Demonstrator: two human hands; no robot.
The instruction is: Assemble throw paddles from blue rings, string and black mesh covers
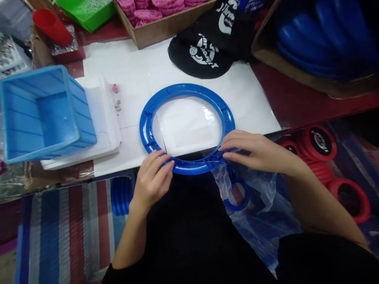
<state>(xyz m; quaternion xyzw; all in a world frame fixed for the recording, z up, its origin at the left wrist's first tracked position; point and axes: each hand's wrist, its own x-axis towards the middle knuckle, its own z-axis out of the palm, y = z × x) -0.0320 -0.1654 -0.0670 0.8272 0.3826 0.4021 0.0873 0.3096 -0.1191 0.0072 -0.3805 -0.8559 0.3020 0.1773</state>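
Blue ring (192, 167) overhanging the surface (130, 106) could tip if left hand (152, 179) and right hand (251, 151), pinching its rim, slackened.

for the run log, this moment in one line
left hand: on blue ring | right hand: on same ring | ring: juts past white sheet

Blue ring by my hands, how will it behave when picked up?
The blue ring seems stiff: its overhanging near side shows no sag. It's probably light, being an open hoop, and its glossy surface may slip.
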